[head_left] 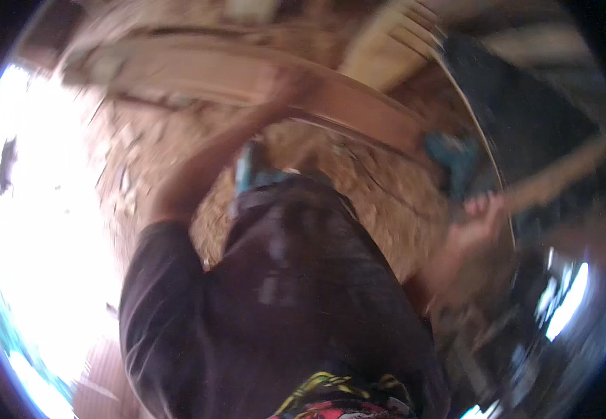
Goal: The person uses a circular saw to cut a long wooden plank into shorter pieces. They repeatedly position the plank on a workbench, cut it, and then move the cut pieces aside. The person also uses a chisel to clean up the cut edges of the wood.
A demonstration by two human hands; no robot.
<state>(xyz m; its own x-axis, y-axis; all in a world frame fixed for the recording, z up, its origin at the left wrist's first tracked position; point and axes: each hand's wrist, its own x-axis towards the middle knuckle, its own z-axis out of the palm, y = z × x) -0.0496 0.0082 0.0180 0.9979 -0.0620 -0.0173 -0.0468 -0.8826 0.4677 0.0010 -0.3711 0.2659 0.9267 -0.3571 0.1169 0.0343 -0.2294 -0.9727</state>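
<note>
Left hand: head view, at middle of plank; motion blur, can't tell if fingers are apart or together.
Plank: long, brown, runs across upper view, in front of the person.
Power tool: teal, at plank's right end.
Right hand: fingers curled, by tool's lower end; can't tell what they're clamped on.
Ground: brown, littered.

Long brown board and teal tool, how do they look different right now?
Colour: the board is reddish brown; the tool is teal.
Shape: the board is long; the tool is short and compact.
Hands: the left hand is at the board; the right hand is near the tool, any grip unclear.
Shared: both look blurred.
</note>
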